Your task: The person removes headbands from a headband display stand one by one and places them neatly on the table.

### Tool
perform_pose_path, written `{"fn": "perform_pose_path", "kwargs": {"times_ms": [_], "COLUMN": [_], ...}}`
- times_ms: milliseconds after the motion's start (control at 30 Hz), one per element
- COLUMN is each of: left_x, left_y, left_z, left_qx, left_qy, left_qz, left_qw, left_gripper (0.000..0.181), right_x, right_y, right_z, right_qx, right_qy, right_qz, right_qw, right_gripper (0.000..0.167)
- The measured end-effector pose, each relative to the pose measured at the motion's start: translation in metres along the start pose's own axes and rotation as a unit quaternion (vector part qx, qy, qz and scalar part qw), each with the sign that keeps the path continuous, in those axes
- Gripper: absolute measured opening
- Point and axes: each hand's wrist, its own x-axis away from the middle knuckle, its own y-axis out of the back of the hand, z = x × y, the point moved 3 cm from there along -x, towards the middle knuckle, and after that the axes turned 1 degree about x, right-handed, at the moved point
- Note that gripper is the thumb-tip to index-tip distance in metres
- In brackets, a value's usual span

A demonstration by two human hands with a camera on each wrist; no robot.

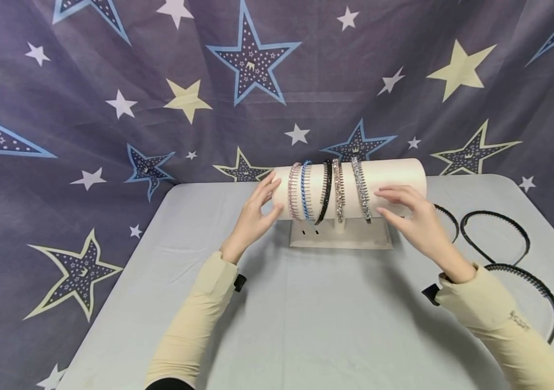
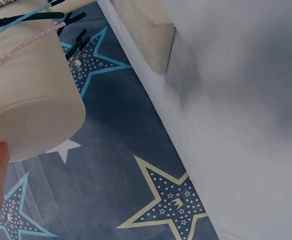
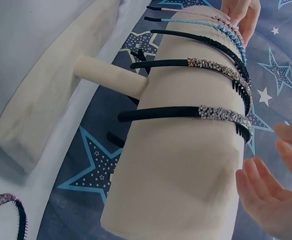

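Note:
A cream padded roll (image 1: 398,172) stands across a flat base (image 1: 374,238) on the table. Over it sit a pink headband (image 1: 293,190), a blue one (image 1: 303,189), a black headband (image 1: 326,194), a rose-gold sparkly headband (image 1: 338,190) and, farthest right, a silver sparkly headband (image 1: 361,188). My left hand (image 1: 251,218) rests its fingers on the roll's left end, the thumb apart from them. Near the roll's right part, beside the silver headband, my right hand (image 1: 420,221) has loosely bent fingers with nothing held; the right wrist view shows them (image 3: 266,187) close to the roll's surface.
Loose dark headbands lie on the table's right side: a looped one (image 1: 526,244), one nearer the front (image 1: 547,295), and another (image 1: 454,219) partly behind my right hand. A star-patterned cloth (image 1: 150,108) hangs behind the grey-white table (image 1: 267,336).

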Motion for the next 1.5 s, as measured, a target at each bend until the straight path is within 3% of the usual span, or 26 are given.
{"fn": "perform_pose_path", "kwargs": {"times_ms": [800, 1500], "left_x": [0.000, 0.000], "left_y": [-0.001, -0.001], "left_z": [0.000, 0.002], "left_qx": [0.001, 0.002], "left_qy": [0.009, 0.015], "left_qz": [0.001, 0.002], "left_qw": [1.0000, 0.9999], "left_gripper": [0.046, 0.046], "right_x": [-0.013, -0.016], "right_y": [-0.024, -0.035], "right_z": [0.003, -0.002], "right_qx": [-0.038, 0.017], "right_qy": [-0.001, 0.001], "right_qz": [-0.017, -0.023], "right_qw": [0.9991, 0.9996], "right_gripper": [0.032, 0.038]}}
